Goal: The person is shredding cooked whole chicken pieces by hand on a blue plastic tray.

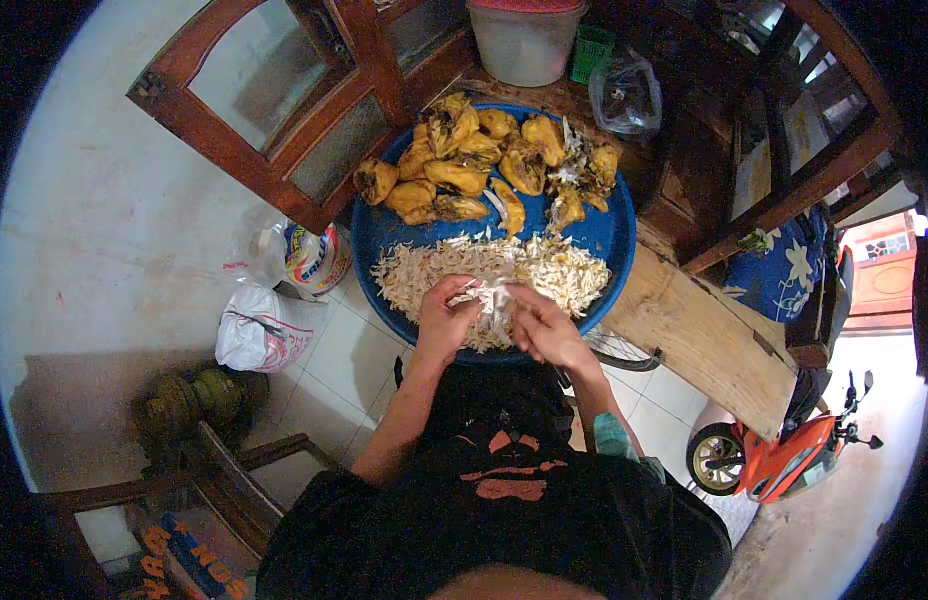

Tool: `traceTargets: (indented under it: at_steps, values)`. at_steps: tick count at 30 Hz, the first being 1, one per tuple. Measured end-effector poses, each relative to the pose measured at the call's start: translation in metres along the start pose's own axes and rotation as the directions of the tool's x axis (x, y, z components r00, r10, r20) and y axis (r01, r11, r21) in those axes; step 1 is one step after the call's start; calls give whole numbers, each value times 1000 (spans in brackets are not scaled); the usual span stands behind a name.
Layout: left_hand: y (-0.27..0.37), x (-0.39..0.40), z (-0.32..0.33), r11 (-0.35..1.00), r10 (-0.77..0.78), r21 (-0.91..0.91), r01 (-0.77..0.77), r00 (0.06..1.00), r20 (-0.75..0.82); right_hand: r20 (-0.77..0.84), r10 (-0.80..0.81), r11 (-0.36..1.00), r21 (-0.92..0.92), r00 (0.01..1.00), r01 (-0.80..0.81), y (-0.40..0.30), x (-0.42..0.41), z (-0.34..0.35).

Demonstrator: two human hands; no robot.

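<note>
Over the near side of a round blue tray (365,259), my left hand (450,315) pinches pale chicken meat (494,295) in its fingertips. My right hand (545,328) grips the same meat from the other side, its fingers blurred. Directly below both hands lies a wide heap of shredded chicken (411,274). Yellow-brown cooked chicken pieces (458,177) are piled across the tray's far half. A single piece with a bare bone (511,208) lies between the pile and the shreds. Picked bones and scraps (572,157) sit at the far right of the tray.
Beyond the tray are a lidded white bucket (527,41), a green plastic basket (592,54) and a clear plastic bag (626,94). An open wooden cabinet door (284,169) hangs left. A wooden board (704,326) juts out right, near a red motorbike (790,457). A white sack (263,330) stands left.
</note>
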State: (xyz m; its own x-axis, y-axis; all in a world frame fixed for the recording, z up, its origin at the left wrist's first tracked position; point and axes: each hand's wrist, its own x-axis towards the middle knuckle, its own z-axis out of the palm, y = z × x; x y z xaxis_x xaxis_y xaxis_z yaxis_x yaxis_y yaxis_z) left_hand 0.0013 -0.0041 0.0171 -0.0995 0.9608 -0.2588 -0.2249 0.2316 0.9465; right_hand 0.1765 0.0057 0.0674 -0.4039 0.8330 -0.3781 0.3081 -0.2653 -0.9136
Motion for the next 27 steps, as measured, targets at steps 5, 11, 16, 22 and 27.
traceTargets:
  at_steps: [5,11,16,22,27]
  values:
    - [-2,2,3,998,35,43,-35,999,5,-34,-304,939,-179,952,293,34,15,3]
    - [3,2,3,996,-85,24,84,996,6,83,78,993,-99,994,-70,-7,1,4]
    - [0,3,5,979,-148,-141,146,989,-3,-65,-2,995,-103,998,-5,2,7,-2]
    - [-3,6,6,950,-217,-204,235,970,106,-43,-61,982,-182,997,52,9,10,-1]
    - [-17,5,0,817,145,543,-192,981,129,-296,-55,959,-282,954,-32,27,17,-12]
